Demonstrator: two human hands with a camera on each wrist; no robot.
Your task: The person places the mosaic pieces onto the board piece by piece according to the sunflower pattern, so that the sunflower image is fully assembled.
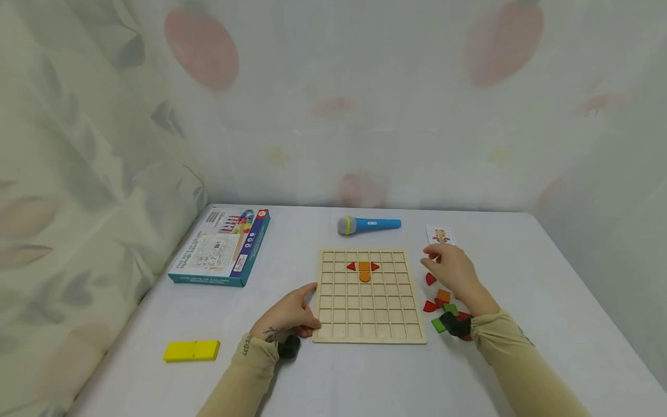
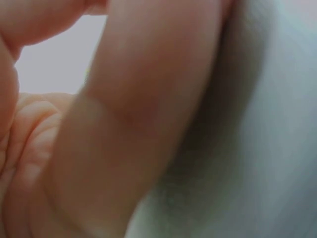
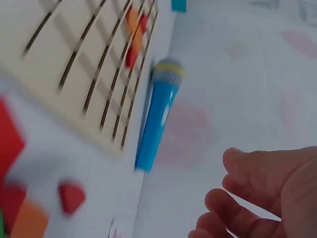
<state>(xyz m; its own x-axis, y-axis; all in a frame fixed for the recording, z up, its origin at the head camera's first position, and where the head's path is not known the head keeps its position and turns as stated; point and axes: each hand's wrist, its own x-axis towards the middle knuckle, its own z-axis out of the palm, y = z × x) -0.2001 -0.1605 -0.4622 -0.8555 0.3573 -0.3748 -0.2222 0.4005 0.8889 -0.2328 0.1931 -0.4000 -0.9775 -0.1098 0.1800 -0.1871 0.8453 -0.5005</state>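
Observation:
A wooden grid board [image 1: 369, 315] lies on the table. An orange square [image 1: 364, 266] sits in it between two red triangles [image 1: 351, 266], with an orange round piece [image 1: 365, 277] just below. My left hand [image 1: 288, 313] touches the board's left edge with thumb and finger spread apart; close up, its fingers fill the left wrist view. Over the table right of the board hovers my right hand [image 1: 453, 269], fingers loosely bent, nothing visible between them. Beneath and nearer lie red, orange [image 1: 443, 295] and green pieces [image 1: 439, 325], partly hidden by the right wrist.
A small picture card [image 1: 440, 233] lies beyond my right hand. Behind the board is a blue toy microphone [image 1: 372, 225]. At the left stand a flat game box [image 1: 221, 249] and, nearer, a yellow block [image 1: 191, 350]. A patterned curtain hangs behind the table.

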